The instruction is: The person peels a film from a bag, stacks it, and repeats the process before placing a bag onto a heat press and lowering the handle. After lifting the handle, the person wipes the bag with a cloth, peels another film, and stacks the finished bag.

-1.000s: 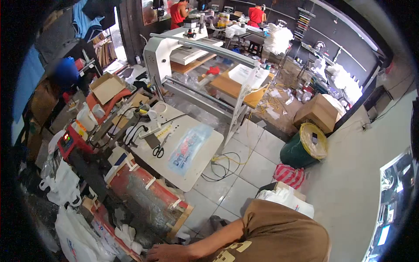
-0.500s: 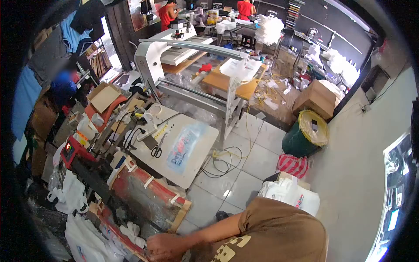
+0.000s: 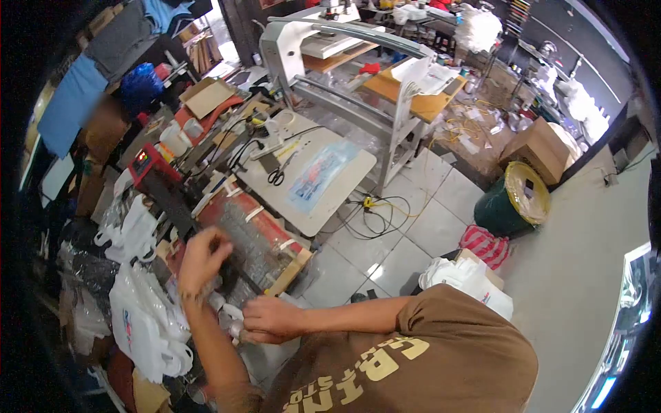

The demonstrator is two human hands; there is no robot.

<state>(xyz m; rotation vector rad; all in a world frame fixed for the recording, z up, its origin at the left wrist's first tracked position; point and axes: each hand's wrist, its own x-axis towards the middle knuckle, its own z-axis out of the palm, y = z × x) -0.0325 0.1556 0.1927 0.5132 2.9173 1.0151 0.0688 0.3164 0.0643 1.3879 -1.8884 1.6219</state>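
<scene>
My left hand is raised over the near end of a red-edged framed panel, its fingers curled in. Whatever they may hold is hidden. Lower and to the right, my right hand is closed around a small whitish, shiny object, whose kind I cannot make out. White printed plastic bags hang to the left of my left forearm. Beyond the panel, a pale board carries a blue printed sheet and black-handled scissors.
A red control box stands left of the panel. The white-framed machine is at the back. Looped cables lie on the tiles. A green drum, a striped bundle and white bags line the right.
My left hand has come into view, raised on the left. My right hand now appears higher and farther right, with the whitish object visible at it. The camera view has shifted and tilted downward.
</scene>
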